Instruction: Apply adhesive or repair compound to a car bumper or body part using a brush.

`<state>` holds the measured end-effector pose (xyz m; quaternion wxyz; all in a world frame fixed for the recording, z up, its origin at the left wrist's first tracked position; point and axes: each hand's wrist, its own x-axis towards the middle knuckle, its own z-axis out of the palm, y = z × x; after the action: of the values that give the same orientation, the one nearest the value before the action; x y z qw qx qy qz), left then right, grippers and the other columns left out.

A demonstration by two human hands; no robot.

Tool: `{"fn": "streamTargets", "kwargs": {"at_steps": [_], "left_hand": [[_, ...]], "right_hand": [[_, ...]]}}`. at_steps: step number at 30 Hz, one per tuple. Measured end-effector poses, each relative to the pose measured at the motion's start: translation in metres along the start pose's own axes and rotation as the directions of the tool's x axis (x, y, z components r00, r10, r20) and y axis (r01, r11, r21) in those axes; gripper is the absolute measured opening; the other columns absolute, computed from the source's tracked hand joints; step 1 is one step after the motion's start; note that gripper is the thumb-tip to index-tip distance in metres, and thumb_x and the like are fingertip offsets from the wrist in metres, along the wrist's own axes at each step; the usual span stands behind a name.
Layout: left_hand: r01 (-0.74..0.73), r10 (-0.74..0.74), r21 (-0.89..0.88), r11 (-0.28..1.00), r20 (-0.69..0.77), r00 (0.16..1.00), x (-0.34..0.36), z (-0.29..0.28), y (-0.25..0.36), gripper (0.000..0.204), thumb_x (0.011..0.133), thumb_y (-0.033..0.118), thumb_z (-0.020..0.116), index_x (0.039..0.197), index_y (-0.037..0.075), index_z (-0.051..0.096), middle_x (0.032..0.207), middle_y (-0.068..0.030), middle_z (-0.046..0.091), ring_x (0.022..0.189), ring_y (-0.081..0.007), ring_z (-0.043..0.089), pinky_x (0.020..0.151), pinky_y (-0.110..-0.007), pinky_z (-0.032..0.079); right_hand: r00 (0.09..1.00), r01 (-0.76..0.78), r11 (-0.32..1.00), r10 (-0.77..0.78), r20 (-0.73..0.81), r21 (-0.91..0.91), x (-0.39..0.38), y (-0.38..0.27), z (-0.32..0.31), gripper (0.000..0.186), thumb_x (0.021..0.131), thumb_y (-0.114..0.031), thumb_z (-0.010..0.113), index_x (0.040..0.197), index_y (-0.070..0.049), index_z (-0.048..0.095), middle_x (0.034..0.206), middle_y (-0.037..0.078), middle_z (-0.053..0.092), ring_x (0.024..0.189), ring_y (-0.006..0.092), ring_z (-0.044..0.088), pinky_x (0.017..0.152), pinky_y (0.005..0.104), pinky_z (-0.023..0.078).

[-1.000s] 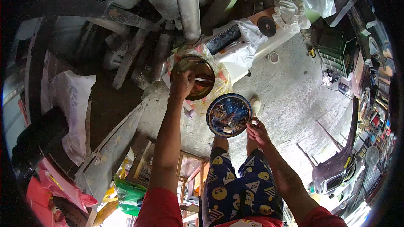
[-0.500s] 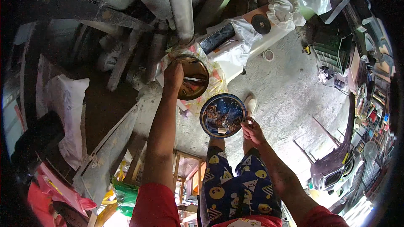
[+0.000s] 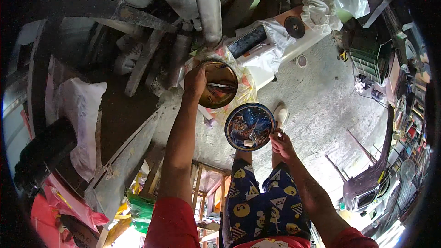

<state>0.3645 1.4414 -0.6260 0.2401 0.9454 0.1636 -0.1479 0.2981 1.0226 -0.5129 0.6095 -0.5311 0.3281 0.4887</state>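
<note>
My left hand (image 3: 195,81) grips the left rim of a round, gold-coloured tin (image 3: 221,95). A few slim items seem to lie inside it, too dim to name. Below it and to the right, my right hand (image 3: 282,145) pinches the right edge of a round tin lid (image 3: 250,126). The lid is dark blue with a printed picture, and a small pale patch shows near its lower edge. Lid and tin are apart. Under the tin is a patterned plastic cover (image 3: 248,93) on a low surface.
A black oblong thing (image 3: 247,41) lies on white plastic beside a dark disc (image 3: 294,27). A small round container (image 3: 301,61) stands on the grey floor (image 3: 317,105). Right of me is a dark chair (image 3: 367,174); to the left, a greyish board (image 3: 121,156).
The whole view has shifted slightly, so things sit a little further right. Both hands keep their hold on the tin and the lid.
</note>
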Motion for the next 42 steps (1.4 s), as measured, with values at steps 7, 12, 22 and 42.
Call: {"fn": "streamTargets", "kwargs": {"at_steps": [7,12,22,42], "left_hand": [[-0.056,0.05,0.087,0.995,0.074,0.996,0.015,0.018,-0.009,0.017,0.089,0.016,0.065,0.094,0.0,0.066,0.089,-0.022,0.069,0.084,-0.0365,0.069,0.072,-0.047,0.056],[-0.145,0.145,-0.058,0.988,-0.009,0.989,0.008,0.019,-0.046,0.021,0.087,0.016,0.067,0.094,-0.003,0.065,0.091,-0.0232,0.069,0.088,-0.0386,0.068,0.075,-0.047,0.055],[-0.185,0.197,-0.149,0.971,0.072,0.978,-0.006,-0.01,-0.002,0.028,0.082,0.023,0.074,0.095,0.002,0.061,0.086,-0.0214,0.067,0.084,-0.0383,0.067,0.075,-0.047,0.054],[-0.064,0.061,-0.118,0.991,-0.024,0.998,0.006,0.034,-0.005,0.014,0.087,0.011,0.062,0.092,-0.001,0.066,0.091,-0.0249,0.067,0.088,-0.0376,0.068,0.08,-0.047,0.055]], "right_hand": [[1.0,0.016,1.0,-0.016,0.016,-0.022,0.005,0.006,-0.014,0.024,0.095,-0.017,0.069,0.113,-0.016,0.053,0.058,-0.01,0.032,0.042,0.002,0.027,0.039,0.0233,0.02],[0.998,0.012,1.0,-0.011,0.059,-0.019,0.004,0.005,0.01,0.019,0.097,-0.016,0.065,0.109,-0.018,0.052,0.06,-0.009,0.035,0.043,0.0022,0.028,0.039,0.0223,0.022],[0.998,0.018,0.998,-0.014,0.054,-0.059,0.007,0.007,-0.012,0.026,0.098,-0.016,0.063,0.121,-0.017,0.052,0.062,-0.009,0.037,0.045,0.0021,0.029,0.04,0.0205,0.022],[0.999,-0.003,0.999,0.001,-0.036,-0.042,-0.001,-0.005,0.019,0.027,0.091,-0.016,0.072,0.082,-0.021,0.047,0.061,-0.012,0.034,0.044,0.0008,0.03,0.04,0.0219,0.022]]}}
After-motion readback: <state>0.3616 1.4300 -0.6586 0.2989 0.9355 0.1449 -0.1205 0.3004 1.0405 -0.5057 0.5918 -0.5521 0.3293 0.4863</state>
